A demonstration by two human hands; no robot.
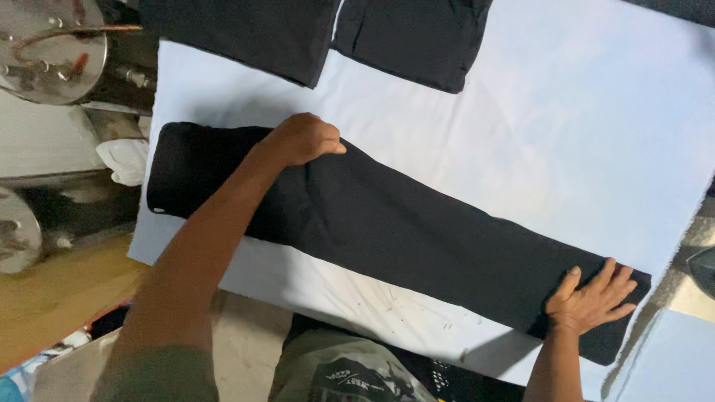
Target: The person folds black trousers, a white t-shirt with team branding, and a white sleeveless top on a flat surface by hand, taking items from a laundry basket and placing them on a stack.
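Note:
A long black garment (402, 223), folded narrow like trousers, lies diagonally across a white padded table (566, 126). My left hand (305, 139) grips the cloth near its upper left part, fingers curled into the fabric. At the lower right end of the garment, my right hand (592, 298) lies flat on it with fingers spread, pressing it down.
Two other folded black garments (246, 33) (413, 37) lie at the table's far edge. Metal machine parts and round steel discs (48, 48) stand to the left, with a crumpled white cloth (123, 160) beside the table edge. A dark object (704, 264) sits at the right edge.

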